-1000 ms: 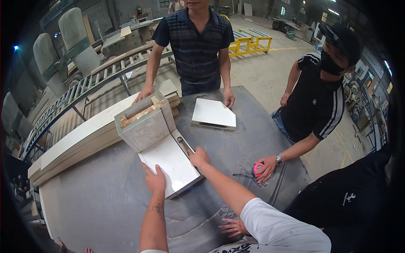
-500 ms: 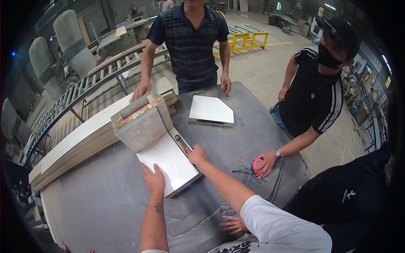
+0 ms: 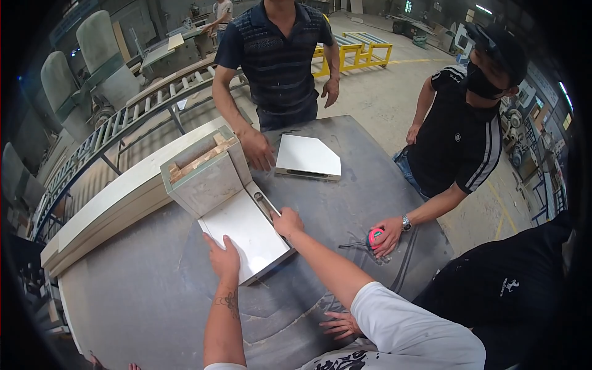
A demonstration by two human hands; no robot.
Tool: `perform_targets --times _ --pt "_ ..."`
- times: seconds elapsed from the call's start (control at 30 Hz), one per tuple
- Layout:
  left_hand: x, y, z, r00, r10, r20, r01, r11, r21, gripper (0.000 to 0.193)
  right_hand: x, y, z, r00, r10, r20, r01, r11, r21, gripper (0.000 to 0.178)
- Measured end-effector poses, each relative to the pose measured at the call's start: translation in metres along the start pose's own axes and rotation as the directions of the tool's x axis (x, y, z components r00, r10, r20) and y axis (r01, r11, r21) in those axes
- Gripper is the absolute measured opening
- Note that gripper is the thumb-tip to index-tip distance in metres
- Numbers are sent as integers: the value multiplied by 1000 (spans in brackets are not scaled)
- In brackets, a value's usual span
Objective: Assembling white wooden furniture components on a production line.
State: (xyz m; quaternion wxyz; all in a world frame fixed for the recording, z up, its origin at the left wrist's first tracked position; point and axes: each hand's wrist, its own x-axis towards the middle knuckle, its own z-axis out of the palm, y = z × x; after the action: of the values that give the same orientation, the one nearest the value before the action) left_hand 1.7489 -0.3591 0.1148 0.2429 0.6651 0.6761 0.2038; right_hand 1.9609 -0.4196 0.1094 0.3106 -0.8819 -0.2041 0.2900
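A white rectangular panel (image 3: 246, 233) lies on the grey tabletop, with a slot along its right edge. My left hand (image 3: 223, 258) grips its left edge, thumb on the top face and fingers along the side. Over the slotted right edge, my right hand (image 3: 287, 223) is curled, its fingertips partly hidden. A box-like block (image 3: 206, 179) with a pale green rim and raw wood inside stands at the panel's far end, touching it. Farther off lies a second white panel (image 3: 308, 155) with one cut corner and a slotted near edge.
Long pale boards (image 3: 117, 203) are stacked along the table's left side. A person opposite has a hand (image 3: 258, 150) near the block. At right, another person's hand holds a pink tape measure (image 3: 374, 237). Someone else's hand (image 3: 340, 324) rests on the tabletop (image 3: 154, 296) near my right arm.
The person opposite has moved a hand from the stacked boards rightward, to between the block and the second panel. My hands keep nearly the same place on the white panel.
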Motion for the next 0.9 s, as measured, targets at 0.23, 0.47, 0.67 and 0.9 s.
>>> perform_targets --times 0.23,0.47,0.67,0.9 --pt "1 1 6 1000 -17 19 17 1000 4 81 3 2 -2 1000 17 -4 -17 1000 -14 52" --pt "0 -1 5 999 -24 23 24 1000 5 80 0 2 -3 1000 -3 1 3 1000 -2 52" --pt "0 1 5 1000 3 13 -3 1000 3 80 0 2 -3 1000 1 -9 -1 1000 -4 51" --pt "-3 6 -3 1000 5 22 -5 1000 18 81 1 3 -2 1000 -12 -3 12 1000 -1 49"
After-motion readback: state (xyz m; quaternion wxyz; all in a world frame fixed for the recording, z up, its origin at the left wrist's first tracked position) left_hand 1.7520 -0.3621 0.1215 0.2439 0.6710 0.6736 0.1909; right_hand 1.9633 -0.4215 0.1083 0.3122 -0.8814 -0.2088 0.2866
